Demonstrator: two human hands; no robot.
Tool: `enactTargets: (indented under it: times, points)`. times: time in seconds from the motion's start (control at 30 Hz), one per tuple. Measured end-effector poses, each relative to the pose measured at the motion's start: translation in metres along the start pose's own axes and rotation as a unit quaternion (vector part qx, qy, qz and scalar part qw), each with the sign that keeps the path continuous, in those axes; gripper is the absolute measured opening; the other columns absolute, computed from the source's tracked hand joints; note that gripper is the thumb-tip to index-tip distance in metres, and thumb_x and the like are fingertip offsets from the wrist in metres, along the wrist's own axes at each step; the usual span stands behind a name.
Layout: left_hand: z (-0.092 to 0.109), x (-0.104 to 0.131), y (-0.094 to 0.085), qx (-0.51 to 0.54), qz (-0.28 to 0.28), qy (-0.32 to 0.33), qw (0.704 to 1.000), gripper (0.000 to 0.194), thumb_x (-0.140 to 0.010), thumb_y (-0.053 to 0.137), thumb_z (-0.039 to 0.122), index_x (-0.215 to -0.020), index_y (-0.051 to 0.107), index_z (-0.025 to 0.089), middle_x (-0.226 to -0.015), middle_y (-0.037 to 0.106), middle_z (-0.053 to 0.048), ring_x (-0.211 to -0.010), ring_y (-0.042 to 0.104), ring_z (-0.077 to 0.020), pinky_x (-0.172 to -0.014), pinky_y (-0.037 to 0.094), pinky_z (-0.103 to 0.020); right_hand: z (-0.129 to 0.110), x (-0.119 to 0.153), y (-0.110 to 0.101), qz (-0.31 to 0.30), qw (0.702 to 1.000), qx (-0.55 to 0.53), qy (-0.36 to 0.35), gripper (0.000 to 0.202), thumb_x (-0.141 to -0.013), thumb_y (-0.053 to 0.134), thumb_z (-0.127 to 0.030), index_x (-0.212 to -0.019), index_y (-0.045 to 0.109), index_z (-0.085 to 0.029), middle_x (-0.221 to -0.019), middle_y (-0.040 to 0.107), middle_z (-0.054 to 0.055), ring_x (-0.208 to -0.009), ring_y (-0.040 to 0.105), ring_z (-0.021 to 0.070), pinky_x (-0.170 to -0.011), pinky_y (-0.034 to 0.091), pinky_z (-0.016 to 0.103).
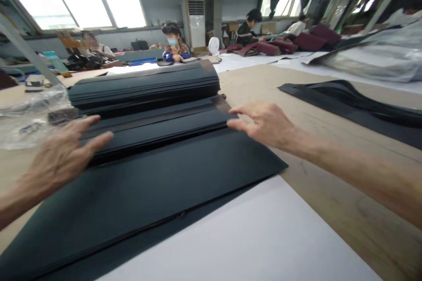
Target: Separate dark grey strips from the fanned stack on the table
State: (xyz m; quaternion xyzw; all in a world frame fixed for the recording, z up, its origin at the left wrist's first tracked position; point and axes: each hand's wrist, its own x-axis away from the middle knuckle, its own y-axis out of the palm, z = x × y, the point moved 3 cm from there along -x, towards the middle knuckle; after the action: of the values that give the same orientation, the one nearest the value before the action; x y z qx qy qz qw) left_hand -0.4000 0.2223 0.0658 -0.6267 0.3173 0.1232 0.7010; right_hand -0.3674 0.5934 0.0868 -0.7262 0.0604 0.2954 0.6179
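A stack of dark grey sheets lies in front of me, fanned out in steps, with one large dark sheet spread nearest me. My left hand rests flat on the left edge of the stepped sheets, fingers spread. My right hand touches the right edge of the same layers with its fingertips, fingers apart. Neither hand grips anything.
A white sheet lies under the dark one on the brown table. Crumpled clear plastic sits at left, more black sheets at right. Three people sit at far tables near a white air conditioner.
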Motion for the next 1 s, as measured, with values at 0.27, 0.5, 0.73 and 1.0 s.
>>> enactTargets:
  times: [0.27, 0.5, 0.73, 1.0]
  points:
    - [0.108, 0.092, -0.021, 0.118, -0.037, 0.199, 0.972, 0.048, -0.085, 0.044, 0.052, -0.125, 0.038, 0.027, -0.117, 0.053, 0.001, -0.101, 0.053, -0.0185, -0.080, 0.050, -0.029, -0.022, 0.082, -0.012, -0.076, 0.980, -0.001, -0.182, 0.054, -0.063, 0.078, -0.025, -0.109, 0.055, -0.010, -0.107, 0.054, 0.010, -0.097, 0.049, 0.0224, -0.083, 0.042, 0.036]
    - [0.148, 0.095, -0.015, 0.146, -0.089, 0.232, 0.958, 0.056, -0.079, 0.053, 0.044, -0.125, 0.035, 0.018, -0.123, 0.046, -0.008, -0.109, 0.046, -0.0255, -0.089, 0.044, -0.043, -0.041, 0.089, -0.014, -0.076, 0.970, 0.051, -0.224, 0.037, -0.074, 0.060, -0.021, -0.109, 0.054, -0.008, -0.095, 0.055, 0.014, -0.087, 0.050, 0.0241, -0.077, 0.041, 0.038]
    - [0.144, 0.096, -0.018, 0.136, -0.083, 0.259, 0.953, 0.042, -0.084, 0.046, 0.028, -0.122, 0.038, 0.012, -0.119, 0.048, -0.012, -0.105, 0.048, -0.0256, -0.086, 0.047, -0.042, -0.041, 0.099, -0.016, -0.062, 0.961, 0.063, -0.264, 0.042, -0.075, 0.052, -0.020, -0.114, 0.051, -0.006, -0.104, 0.053, 0.015, -0.095, 0.050, 0.0243, -0.081, 0.043, 0.037]
    - [0.127, 0.094, -0.017, 0.142, -0.038, 0.248, 0.957, 0.025, -0.093, 0.032, 0.023, -0.110, 0.049, 0.015, -0.106, 0.058, -0.008, -0.091, 0.058, -0.0190, -0.076, 0.052, -0.031, -0.069, 0.094, -0.001, 0.017, 0.970, 0.062, -0.235, 0.042, -0.072, 0.062, -0.024, -0.107, 0.054, -0.002, -0.101, 0.057, 0.016, -0.093, 0.054, 0.0276, -0.078, 0.045, 0.040]
